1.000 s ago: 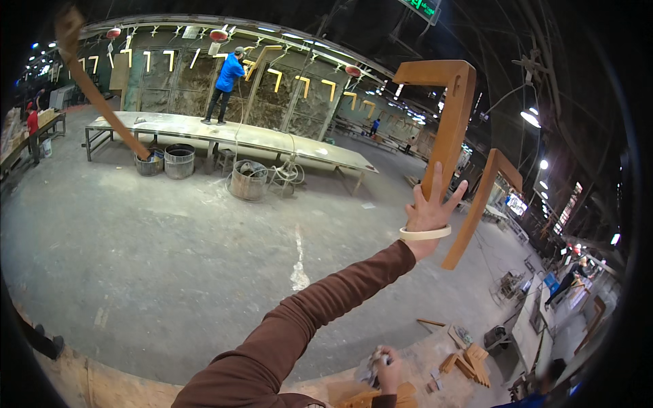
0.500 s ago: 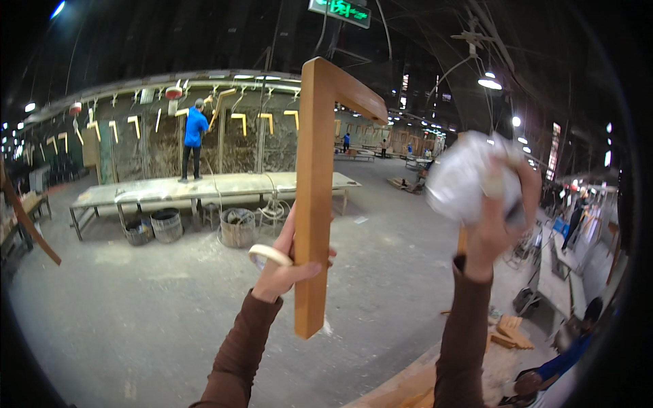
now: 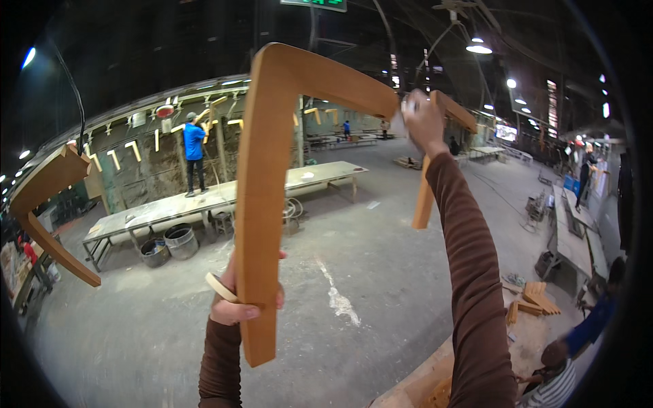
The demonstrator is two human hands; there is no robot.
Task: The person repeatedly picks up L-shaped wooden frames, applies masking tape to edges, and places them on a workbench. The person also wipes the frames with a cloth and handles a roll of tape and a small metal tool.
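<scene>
My left hand (image 3: 231, 306) is closed round the lower part of a smooth L-shaped wooden piece (image 3: 262, 183), which stands upright with its short arm pointing right. A cream ring like a masking tape roll (image 3: 221, 287) hangs on that hand, beside the wood. At the far end of the short arm is my right hand (image 3: 425, 122), fingers bent round a crumpled white wad (image 3: 400, 124), perhaps cloth, mostly hidden by the hand. Just behind the right hand another L-shaped wooden piece (image 3: 423, 200) hangs.
A further bent wooden piece (image 3: 58, 248) hangs at left. Beyond stands a long low table (image 3: 292, 180), a person in blue (image 3: 194, 143) on it, buckets (image 3: 180, 241) beneath. Lower right, wooden parts (image 3: 537, 299) lie on a bench (image 3: 408, 387) near another person (image 3: 592, 326).
My right hand has come down and left from the raised position to the end of the short arm, bringing the white wad. The held wooden piece now appears nearer and further left.
</scene>
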